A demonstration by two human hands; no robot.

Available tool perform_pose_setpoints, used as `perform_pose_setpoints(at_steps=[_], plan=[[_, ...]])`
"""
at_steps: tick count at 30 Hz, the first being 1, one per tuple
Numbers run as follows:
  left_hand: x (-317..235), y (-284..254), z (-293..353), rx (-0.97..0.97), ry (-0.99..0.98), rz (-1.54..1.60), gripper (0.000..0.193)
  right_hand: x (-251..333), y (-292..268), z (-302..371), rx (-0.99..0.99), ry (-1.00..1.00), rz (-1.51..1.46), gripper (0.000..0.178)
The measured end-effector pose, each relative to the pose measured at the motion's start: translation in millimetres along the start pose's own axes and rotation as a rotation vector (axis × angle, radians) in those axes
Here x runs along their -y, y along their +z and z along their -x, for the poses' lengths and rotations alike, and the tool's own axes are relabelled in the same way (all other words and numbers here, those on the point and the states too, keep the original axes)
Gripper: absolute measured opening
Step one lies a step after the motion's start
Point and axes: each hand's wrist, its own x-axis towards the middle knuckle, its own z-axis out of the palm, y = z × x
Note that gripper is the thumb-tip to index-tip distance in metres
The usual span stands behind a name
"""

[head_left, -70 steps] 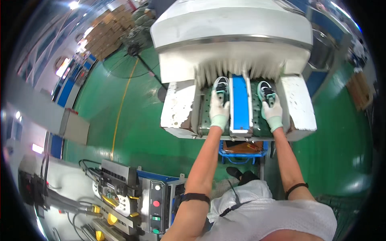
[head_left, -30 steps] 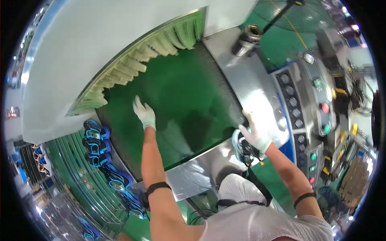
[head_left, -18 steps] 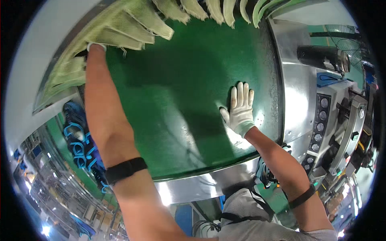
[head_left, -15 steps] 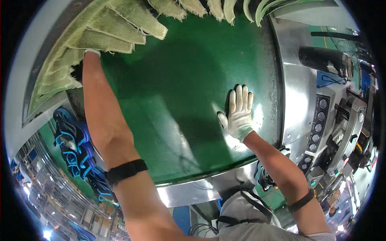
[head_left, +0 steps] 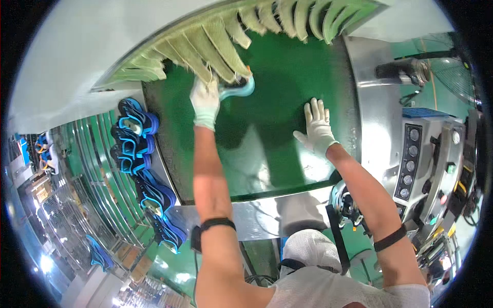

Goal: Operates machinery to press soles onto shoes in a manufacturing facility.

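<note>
Since before, the left hand [head_left: 206, 100] now grips a teal shoe sole [head_left: 237, 90] under fringed flaps at twelve o'clock; the right hand [head_left: 317, 125] lies flat, fingers spread, on the green belt [head_left: 267, 154].

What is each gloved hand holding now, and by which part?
The left hand grips a light blue shoe by its near end, under the fringe flaps. The right hand holds nothing; it lies flat on the green belt.

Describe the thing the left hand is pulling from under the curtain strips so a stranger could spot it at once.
Find the wide green belt that runs into the white machine. At its far end hang pale fringed curtain strips, and the gloved left hand reaches under them. The thing there is a light blue shoe, alone on the belt, unlike the dark blue shoes racked beside it.
</note>
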Motion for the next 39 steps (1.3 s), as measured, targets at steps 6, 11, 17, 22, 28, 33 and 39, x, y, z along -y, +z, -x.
perform_pose_setpoints(at_steps=[6,11,17,22,28,33,39], plan=[[-115,-21,151,0.29,-0.407,0.322,0.03,-37,-75,104,0.207,-0.069,-1.01,0.096],[-287,-5,214,0.538,-0.317,0.46,0.034,-83,-128,261,0.174,-0.052,-1.427,0.089],[-478,75,288,1.031,0.596,0.354,0.022,-168,-127,443,0.009,0.175,-1.462,0.095],[-629,130,384,1.282,1.377,0.358,0.034,-193,-88,563,-0.47,0.46,-1.473,0.048],[-806,169,530,1.232,1.517,0.907,0.044,-206,-53,724,-1.132,0.742,-1.977,0.054],[-879,298,648,1.462,1.076,0.807,0.046,-203,14,788,-1.795,0.763,-2.081,0.046],[-920,512,759,1.23,0.982,0.267,0.085,-194,35,843,-2.092,0.931,-2.01,0.062]])
